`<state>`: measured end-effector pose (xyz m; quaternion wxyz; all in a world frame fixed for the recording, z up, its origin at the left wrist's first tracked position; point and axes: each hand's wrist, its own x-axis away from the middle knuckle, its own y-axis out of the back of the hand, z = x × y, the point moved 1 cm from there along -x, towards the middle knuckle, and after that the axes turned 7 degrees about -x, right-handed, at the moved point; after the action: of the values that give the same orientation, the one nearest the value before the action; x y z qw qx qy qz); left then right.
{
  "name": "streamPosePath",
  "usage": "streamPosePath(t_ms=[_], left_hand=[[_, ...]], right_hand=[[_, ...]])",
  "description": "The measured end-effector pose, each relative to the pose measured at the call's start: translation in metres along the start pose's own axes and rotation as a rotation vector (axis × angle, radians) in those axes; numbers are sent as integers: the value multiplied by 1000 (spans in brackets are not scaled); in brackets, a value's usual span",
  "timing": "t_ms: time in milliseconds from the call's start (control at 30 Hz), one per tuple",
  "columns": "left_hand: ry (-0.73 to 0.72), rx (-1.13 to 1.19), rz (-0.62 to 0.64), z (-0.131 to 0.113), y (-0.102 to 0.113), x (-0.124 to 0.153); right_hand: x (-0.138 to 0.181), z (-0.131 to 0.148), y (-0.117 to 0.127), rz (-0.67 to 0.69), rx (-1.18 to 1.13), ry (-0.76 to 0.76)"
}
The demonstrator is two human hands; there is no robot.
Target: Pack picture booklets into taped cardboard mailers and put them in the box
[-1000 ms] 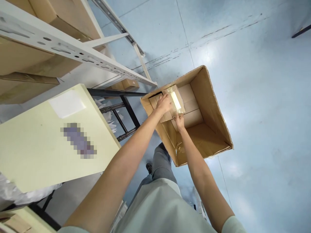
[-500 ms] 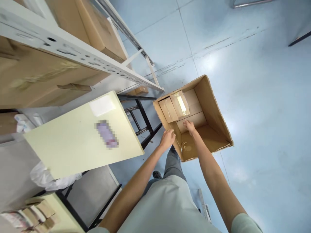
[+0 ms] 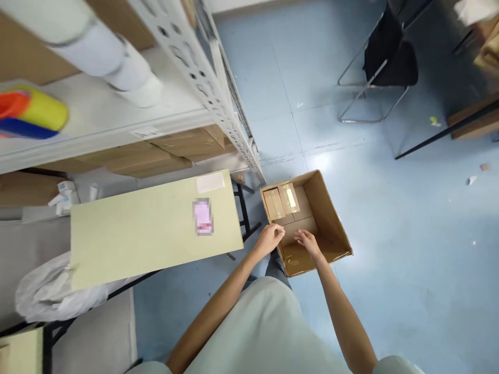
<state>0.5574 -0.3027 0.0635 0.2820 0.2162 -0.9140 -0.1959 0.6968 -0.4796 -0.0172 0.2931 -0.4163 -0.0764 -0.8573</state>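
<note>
An open cardboard carton (image 3: 331, 223) stands on the blue floor below me. Two small taped brown boxes (image 3: 280, 200) lie side by side at its far inner end. My left hand (image 3: 270, 238) hovers at the carton's near left rim, fingers loosely curled, nothing in it. My right hand (image 3: 307, 241) hangs just over the carton's near part, fingers apart and holding nothing. Both forearms reach down from my pale green shirt.
A pale yellow table (image 3: 148, 234) with a white label stands left of the carton. A white metal shelf rack (image 3: 202, 78) holds cardboard boxes and rolls. A black chair (image 3: 382, 62) stands far right. A white plastic bag (image 3: 50, 296) lies lower left.
Both hands have let go of the small box and drawn back out of the carton. The view has risen and pulled away, so more of the room shows.
</note>
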Motion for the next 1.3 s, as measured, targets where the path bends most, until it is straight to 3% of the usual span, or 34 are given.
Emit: streamPosePath(t_ms=[133,233,400,533,700,967,1100,1300], left_hand=[[-18,166,-109,-7,42,50],[-5,308,-215,3,69,99],[-4,550,-431,42,108,197],[58,701,-649,85,133,288],[112,863,-897,137,142,398],[192,991,-1309,218,131,545],[259,1039,-1506,249,122,590],[343,1110,-1686,297,121,631]], right_hand=[[38,22,-30,82,79,133],[62,33,-67,161,160,201],[107,35,-151,365,345,275],[155,21,-229,544,496,306],[219,-24,-318,775,634,323],[311,-123,-442,1063,835,281],[342,-158,-497,1173,932,262],[365,-212,-579,1306,1069,215]])
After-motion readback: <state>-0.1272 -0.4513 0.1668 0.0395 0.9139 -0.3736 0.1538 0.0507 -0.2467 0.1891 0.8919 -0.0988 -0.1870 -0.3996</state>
